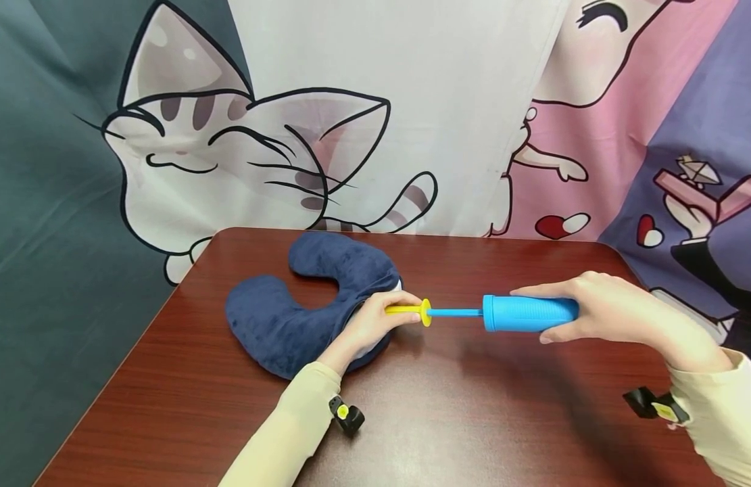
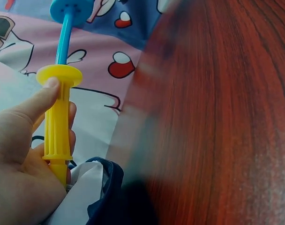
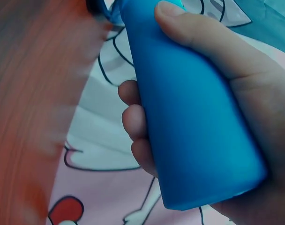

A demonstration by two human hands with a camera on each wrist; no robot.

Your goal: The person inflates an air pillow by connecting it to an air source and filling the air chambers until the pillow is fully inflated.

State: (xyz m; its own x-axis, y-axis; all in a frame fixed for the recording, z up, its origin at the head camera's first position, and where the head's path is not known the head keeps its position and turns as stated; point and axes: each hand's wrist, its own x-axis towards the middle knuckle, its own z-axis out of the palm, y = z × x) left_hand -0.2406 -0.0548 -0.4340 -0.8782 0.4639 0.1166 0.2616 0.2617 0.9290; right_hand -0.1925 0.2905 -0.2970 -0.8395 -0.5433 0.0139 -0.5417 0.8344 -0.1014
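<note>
Sleeves [image 1: 288, 426] cropped; left hand [image 1: 370, 318] part-hides yellow handle [image 2: 58, 124], right hand [image 1: 612, 314] blue pump [image 1: 527, 313].

A reddish-brown desk [image 1: 436, 433] with streaked wood grain and rounded far corners stands before a printed cloth [image 1: 472, 101] that hangs in folds behind it. The cloth's left part is dark grey-green, and a smiling white cartoon cat [image 1: 180, 169] with closed eyes and grey stripes spans it and the white middle. Further right, a pink section [image 1: 624, 142] carries a red-and-white shape [image 1: 560, 226] near the desk's far edge; beyond it, a violet-blue section [image 1: 704, 88] shows a pale gem [image 1: 702, 172] over a pink form.
</note>
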